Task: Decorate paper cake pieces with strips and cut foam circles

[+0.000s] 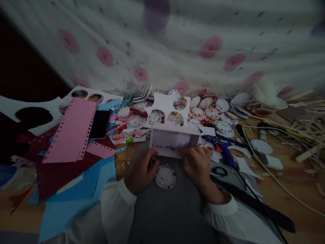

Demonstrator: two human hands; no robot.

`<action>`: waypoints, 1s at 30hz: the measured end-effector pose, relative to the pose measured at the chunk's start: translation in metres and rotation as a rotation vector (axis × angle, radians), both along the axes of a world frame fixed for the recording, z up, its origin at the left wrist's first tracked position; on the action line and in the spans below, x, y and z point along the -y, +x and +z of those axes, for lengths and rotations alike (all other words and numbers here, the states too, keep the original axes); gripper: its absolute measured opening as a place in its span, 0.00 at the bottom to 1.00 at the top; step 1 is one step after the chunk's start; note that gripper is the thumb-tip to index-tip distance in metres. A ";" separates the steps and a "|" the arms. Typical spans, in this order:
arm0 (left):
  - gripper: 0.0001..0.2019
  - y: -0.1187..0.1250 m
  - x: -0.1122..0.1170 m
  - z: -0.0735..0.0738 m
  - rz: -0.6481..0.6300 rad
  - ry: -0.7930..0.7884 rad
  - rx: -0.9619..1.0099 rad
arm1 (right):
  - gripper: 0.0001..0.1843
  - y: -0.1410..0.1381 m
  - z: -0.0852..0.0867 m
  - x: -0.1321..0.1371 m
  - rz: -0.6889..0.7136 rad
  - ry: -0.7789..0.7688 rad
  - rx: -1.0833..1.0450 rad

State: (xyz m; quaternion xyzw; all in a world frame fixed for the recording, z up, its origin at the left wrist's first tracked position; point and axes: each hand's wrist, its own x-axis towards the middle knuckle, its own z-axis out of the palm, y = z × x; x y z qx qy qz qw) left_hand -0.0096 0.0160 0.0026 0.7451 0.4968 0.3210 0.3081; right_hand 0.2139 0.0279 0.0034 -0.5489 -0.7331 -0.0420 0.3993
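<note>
A small white box (177, 138) lies with its open side facing me, and a thin strand of coloured dots (165, 147) runs along its inside. My left hand (143, 169) is closed, thumb and fingers at the lower left corner of the box. Fingers bent into a pinch, my right hand (198, 166) reaches the box's lower right front edge near the strand's end; what it pinches is too dim to make out. Between my hands, a round white disc (165, 177) edged with red and blue dots lies flat on the grey mat (170, 213).
Behind the box are a white sheet with round cutouts (162, 101) and several dotted discs (223, 127). At right lie a blue glue gun (223, 149), a pale cable (269, 176) and wooden sticks. Pink punched strips (72, 132), a phone (100, 124) and blue sheets (76, 193) lie left.
</note>
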 end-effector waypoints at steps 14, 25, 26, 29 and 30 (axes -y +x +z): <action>0.24 -0.001 -0.001 -0.004 -0.018 0.017 0.049 | 0.13 -0.004 0.020 0.016 -0.103 -0.186 -0.965; 0.09 0.001 0.002 0.003 0.014 0.046 0.174 | 0.11 -0.021 0.018 0.029 0.110 -0.376 -1.045; 0.07 0.001 0.002 0.003 -0.002 0.039 0.171 | 0.11 -0.023 0.018 0.030 0.115 -0.385 -1.045; 0.05 0.001 0.001 0.003 -0.025 0.039 0.201 | 0.10 -0.027 0.018 0.033 0.127 -0.407 -1.024; 0.04 0.001 0.001 0.002 -0.028 0.040 0.207 | 0.09 -0.027 0.018 0.034 0.132 -0.417 -1.016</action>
